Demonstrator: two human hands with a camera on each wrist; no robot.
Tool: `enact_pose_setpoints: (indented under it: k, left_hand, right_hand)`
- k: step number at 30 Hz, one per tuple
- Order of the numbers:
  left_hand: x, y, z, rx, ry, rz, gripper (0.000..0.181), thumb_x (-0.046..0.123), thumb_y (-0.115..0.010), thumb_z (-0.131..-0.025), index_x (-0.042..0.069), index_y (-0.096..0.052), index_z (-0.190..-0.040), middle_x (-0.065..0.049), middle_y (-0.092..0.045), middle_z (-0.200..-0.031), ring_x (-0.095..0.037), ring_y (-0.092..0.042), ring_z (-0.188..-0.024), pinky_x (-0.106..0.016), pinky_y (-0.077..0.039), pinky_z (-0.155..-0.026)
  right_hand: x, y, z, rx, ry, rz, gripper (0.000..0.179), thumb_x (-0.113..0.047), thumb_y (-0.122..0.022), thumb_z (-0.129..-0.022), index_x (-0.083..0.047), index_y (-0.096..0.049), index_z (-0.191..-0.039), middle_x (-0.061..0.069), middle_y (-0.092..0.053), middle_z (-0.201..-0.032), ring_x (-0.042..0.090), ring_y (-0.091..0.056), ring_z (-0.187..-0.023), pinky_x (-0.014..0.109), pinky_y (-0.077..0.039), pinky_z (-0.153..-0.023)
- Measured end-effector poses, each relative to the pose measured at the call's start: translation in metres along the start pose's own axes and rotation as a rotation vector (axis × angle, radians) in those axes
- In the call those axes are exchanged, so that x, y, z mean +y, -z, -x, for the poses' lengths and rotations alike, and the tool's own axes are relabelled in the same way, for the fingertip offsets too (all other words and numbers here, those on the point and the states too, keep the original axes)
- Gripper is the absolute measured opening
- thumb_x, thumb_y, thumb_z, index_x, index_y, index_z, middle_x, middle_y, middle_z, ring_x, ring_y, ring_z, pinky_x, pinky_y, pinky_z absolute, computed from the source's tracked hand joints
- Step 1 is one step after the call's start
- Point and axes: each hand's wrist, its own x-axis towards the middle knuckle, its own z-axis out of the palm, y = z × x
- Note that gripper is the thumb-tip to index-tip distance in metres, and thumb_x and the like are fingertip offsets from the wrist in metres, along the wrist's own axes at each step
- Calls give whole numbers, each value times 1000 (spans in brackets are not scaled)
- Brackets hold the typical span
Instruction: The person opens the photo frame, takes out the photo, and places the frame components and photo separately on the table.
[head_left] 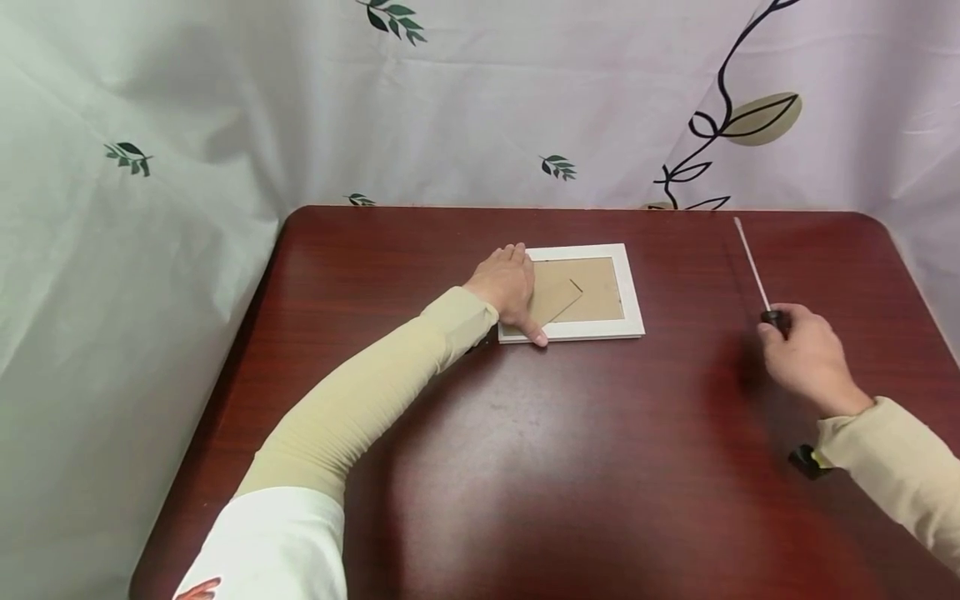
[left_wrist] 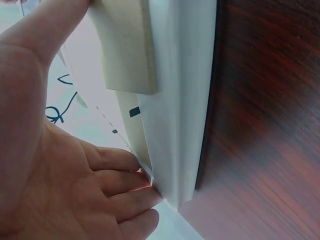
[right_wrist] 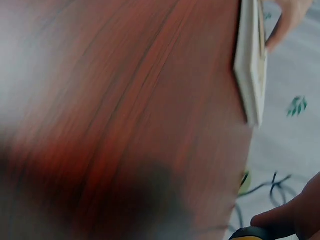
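A white picture frame (head_left: pixel 632 292) lies on the table with its brown backing board (head_left: pixel 596 292) facing up. On its left end rests my left hand (head_left: pixel 510 287), fingers extended toward the far edge and thumb over the near edge. Close up in the left wrist view, those fingertips touch the white frame (left_wrist: pixel 172 100), and a stand-like brown flap (left_wrist: pixel 127 50) is raised near the thumb. Off to the right, my right hand (head_left: pixel 808 354) grips a screwdriver (head_left: pixel 753 267) by its dark handle, the shaft pointing away. Only a bit of the handle (right_wrist: pixel 250 234) shows in the right wrist view.
The dark red wooden table (head_left: pixel 570 483) has rounded far corners. Behind it and along the left hangs a pale curtain (head_left: pixel 465 108) with leaf prints. A black object (head_left: pixel 808 461) sits at the right wrist.
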Motion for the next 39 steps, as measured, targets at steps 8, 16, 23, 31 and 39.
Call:
enact_pose_setpoints:
  k: [8,16,23,31,39]
  left_hand:
    - [-1,0,0,-11,5,-10,150,83,-75,-58,-11,-12,-156,-28,-8,-164,-37,-11,-153,-40,-9,-124]
    - [0,-2,-2,-20,11,-14,150,84,-75,-57,-10,-11,-156,-27,-7,-165,-36,-9,-153,-39,-8,-124]
    - [0,-1,-1,-22,18,-16,151,84,-76,-57,-9,-11,-157,-26,-7,-165,-36,-9,-153,-39,-8,-124]
    - [-1,1,0,-13,26,-21,151,84,-75,-56,-8,-12,-157,-26,-8,-165,-35,-9,-153,-39,-8,-124]
    - [0,-1,0,-29,24,-16,149,84,-75,-58,-8,-11,-157,-27,-5,-165,-36,-7,-153,-40,-7,-124]
  right_hand:
    - [33,12,-3,-20,-99,49,47,-18,-42,-104,18,-41,-134,43,-48,-119,58,-47,-107,65,-38,-85]
    - [51,14,-4,-44,-132,92,46,-17,-42,-102,19,-41,-131,43,-47,-118,60,-42,-108,66,-36,-87]
    - [54,8,-8,-20,-106,113,42,-14,-45,-100,19,-43,-128,44,-51,-114,60,-43,-108,64,-38,-87]
    - [55,5,-9,14,-86,112,40,-12,-46,-98,16,-45,-126,44,-52,-112,60,-36,-113,64,-33,-91]
    - [38,4,-6,21,-158,46,57,-22,-48,-99,16,-36,-139,47,-32,-125,65,-20,-121,71,-22,-87]
